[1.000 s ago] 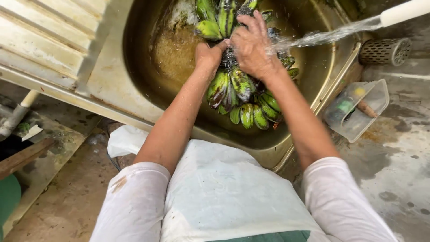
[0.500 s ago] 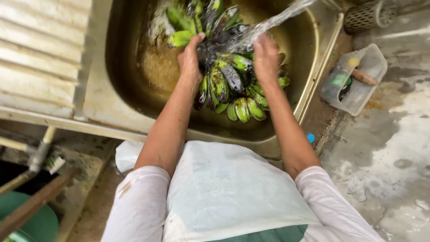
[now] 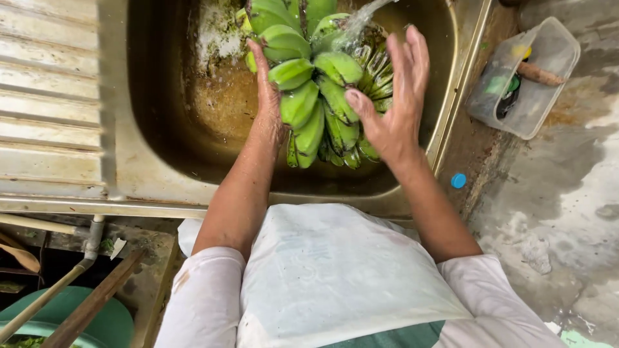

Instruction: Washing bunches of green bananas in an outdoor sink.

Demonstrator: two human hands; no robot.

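A large bunch of green bananas [image 3: 309, 84] hangs in a stained metal sink [image 3: 161, 116] under a stream of water [image 3: 358, 19] falling from the top. My left hand [image 3: 265, 96] grips the bunch on its left side and holds it up. On the right side, my right hand [image 3: 393, 96] is spread with fingers apart, palm toward the fruit, thumb touching one banana. Both forearms reach out from white sleeves over a pale apron [image 3: 329, 270].
A ribbed drainboard [image 3: 45, 96] lies left of the basin. A clear plastic tub [image 3: 525, 74] with small items sits on the wet concrete at the right, with a blue cap [image 3: 458, 180] nearby. A green basin [image 3: 109, 322], pipes and wooden sticks are at bottom left.
The bunch has been turned and lifted, so clean green fruit faces up instead of dark-stained fruit. My right hand has come off the bunch and spread. The view shifted right.
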